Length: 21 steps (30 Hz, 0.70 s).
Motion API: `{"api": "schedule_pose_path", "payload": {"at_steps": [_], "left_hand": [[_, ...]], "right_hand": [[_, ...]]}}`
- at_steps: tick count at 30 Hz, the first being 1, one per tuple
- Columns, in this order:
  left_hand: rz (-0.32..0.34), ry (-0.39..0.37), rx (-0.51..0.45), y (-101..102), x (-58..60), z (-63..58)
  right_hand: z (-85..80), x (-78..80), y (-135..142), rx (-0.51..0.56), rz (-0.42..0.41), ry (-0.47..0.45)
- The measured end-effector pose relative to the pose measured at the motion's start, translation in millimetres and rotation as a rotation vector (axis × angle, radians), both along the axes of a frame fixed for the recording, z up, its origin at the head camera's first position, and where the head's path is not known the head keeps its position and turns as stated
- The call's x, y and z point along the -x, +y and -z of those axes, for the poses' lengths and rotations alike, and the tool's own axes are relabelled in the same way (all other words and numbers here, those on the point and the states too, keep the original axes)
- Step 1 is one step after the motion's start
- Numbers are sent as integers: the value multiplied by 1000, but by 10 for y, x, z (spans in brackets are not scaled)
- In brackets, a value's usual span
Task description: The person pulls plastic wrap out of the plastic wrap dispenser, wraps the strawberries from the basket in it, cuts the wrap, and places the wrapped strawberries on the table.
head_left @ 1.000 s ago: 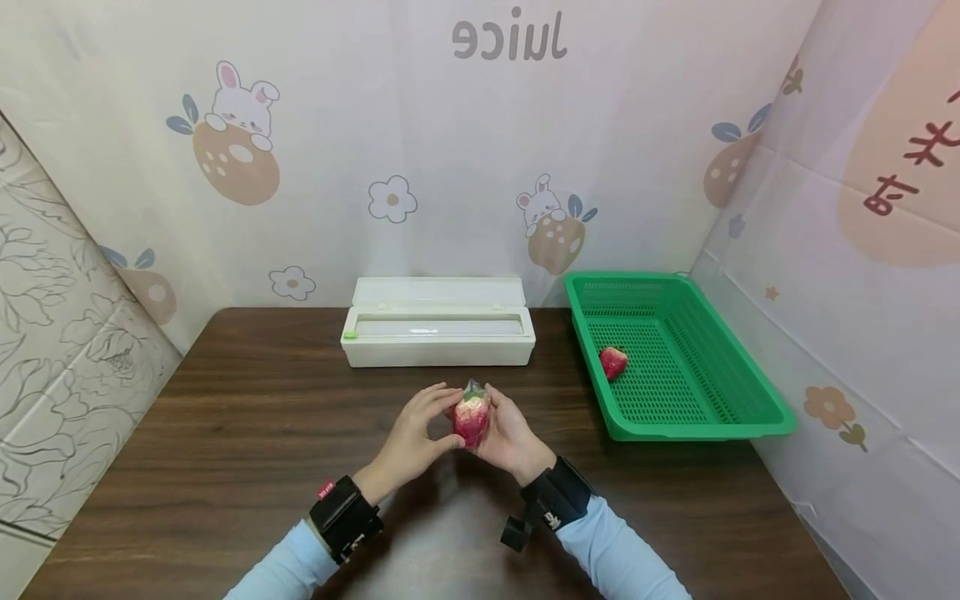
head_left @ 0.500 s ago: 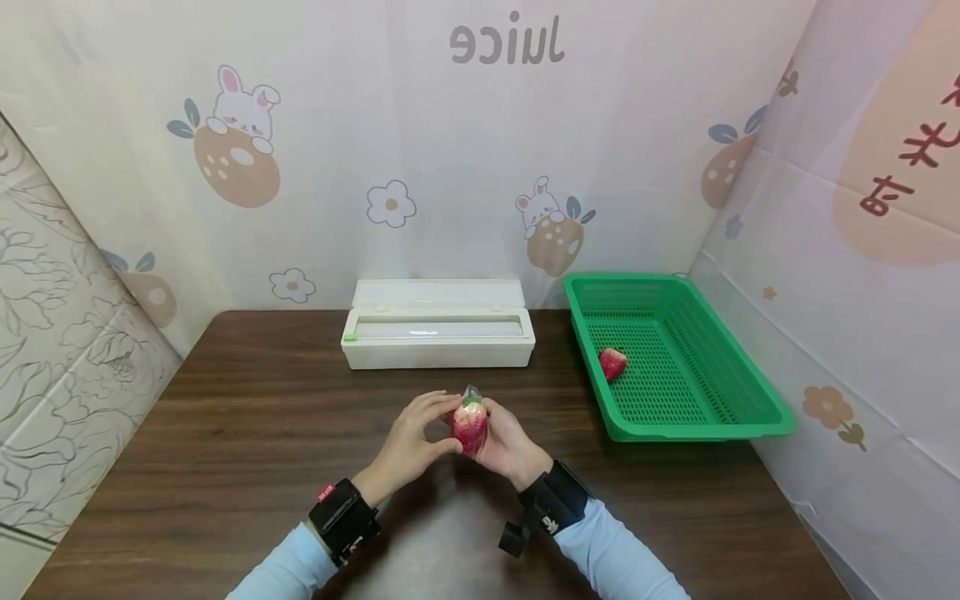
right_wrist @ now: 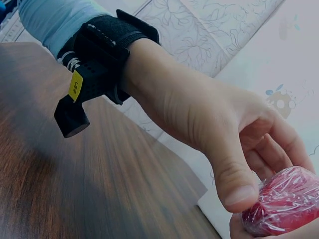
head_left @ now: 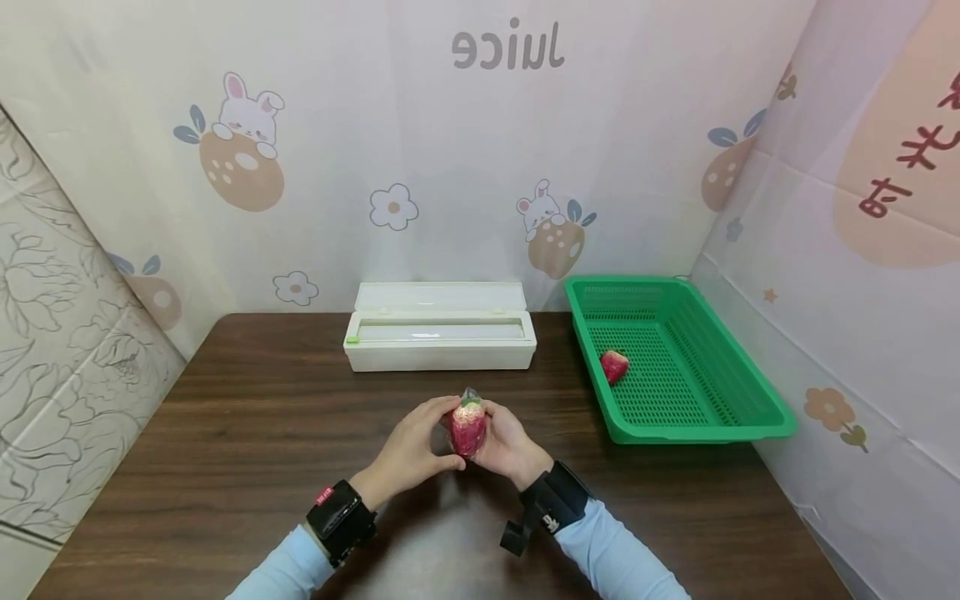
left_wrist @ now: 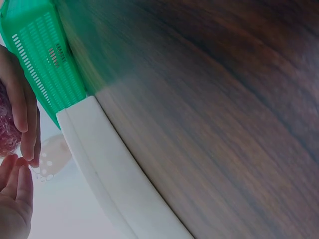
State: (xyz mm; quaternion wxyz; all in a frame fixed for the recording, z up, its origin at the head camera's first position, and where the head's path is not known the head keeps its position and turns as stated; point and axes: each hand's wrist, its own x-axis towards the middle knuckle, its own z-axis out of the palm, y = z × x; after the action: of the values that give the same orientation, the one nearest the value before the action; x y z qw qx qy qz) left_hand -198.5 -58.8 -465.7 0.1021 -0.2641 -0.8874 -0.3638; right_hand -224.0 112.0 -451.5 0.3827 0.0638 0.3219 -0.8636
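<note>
A red strawberry (head_left: pixel 468 429) with a green top is wrapped in clear film, which shines in the right wrist view. Both hands hold it above the table, in front of the white box. My right hand (head_left: pixel 512 443) grips it from the right, its fingers partly hidden behind the fruit. From the left, my left hand (head_left: pixel 408 446) curves round it, fingertips by the upper side and thumb at the lower edge. A second strawberry (head_left: pixel 614 366) lies in the green basket (head_left: pixel 705 435). Only part of the wrapped strawberry (left_wrist: pixel 7 127) shows in the left wrist view.
A white cling film box (head_left: pixel 441 357) with its lid raised stands at the table's back edge. The green basket is to its right. Printed cloth walls (head_left: pixel 450 125) close off the back and sides of the brown wooden table (head_left: pixel 225 467).
My left thumb has slid down along the wrapped strawberry towards its lower end. The right hand keeps its hold with little movement. The head view has shifted slightly.
</note>
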Motion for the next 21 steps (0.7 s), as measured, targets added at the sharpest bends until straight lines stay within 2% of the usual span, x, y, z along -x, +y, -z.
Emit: {"api": "schedule_pose_path", "payload": {"at_steps": [10,17,21], "left_hand": [[-21,61,23,4,-12,-32],[-16,5,31,-18,-44,-30],[9,21,35,-35,-41,-20]], "right_hand": [[-17,-33,-46,-26,10,38],[13,-22,-52,-10,7,23],[34,-29,-55,-4,6,25]]}}
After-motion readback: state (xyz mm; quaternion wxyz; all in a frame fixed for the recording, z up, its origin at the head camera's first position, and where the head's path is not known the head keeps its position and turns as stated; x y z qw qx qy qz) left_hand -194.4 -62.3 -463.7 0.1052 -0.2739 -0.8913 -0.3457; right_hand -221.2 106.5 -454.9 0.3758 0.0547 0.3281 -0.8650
